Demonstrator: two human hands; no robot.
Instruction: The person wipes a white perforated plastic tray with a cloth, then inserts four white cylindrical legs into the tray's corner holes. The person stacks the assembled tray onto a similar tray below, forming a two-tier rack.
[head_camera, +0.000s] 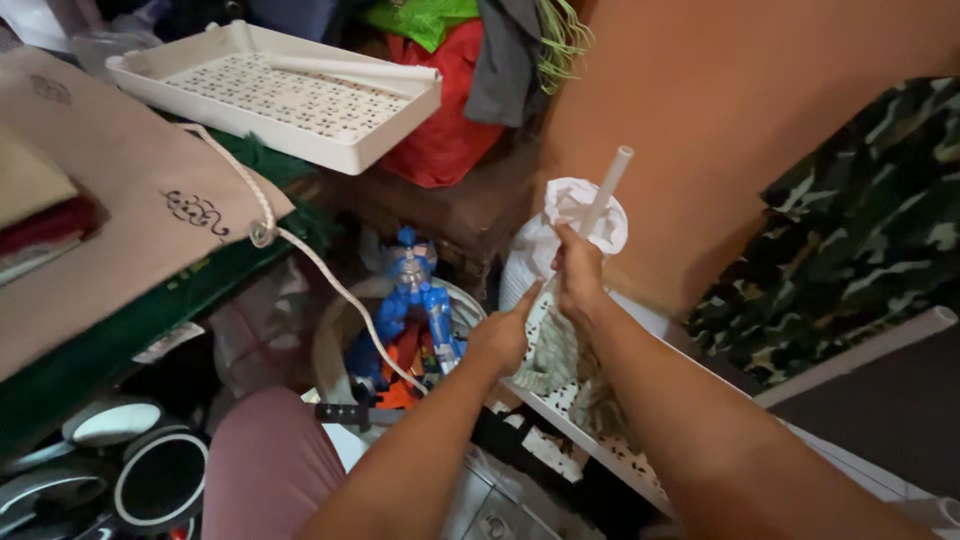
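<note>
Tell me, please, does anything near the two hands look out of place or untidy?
Yes. A blue toy robot stands in a round tub with a cord trailing across it. The right hand grips a white tube wrapped in white plastic; the left hand touches the perforated tray edge.

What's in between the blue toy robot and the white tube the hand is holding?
In the head view, the person's left hand lies between the blue toy robot and the white tube, which the right hand holds.

orange wall (740, 90), camouflage cloth (860, 230), cluttered floor, dim warm light
</note>
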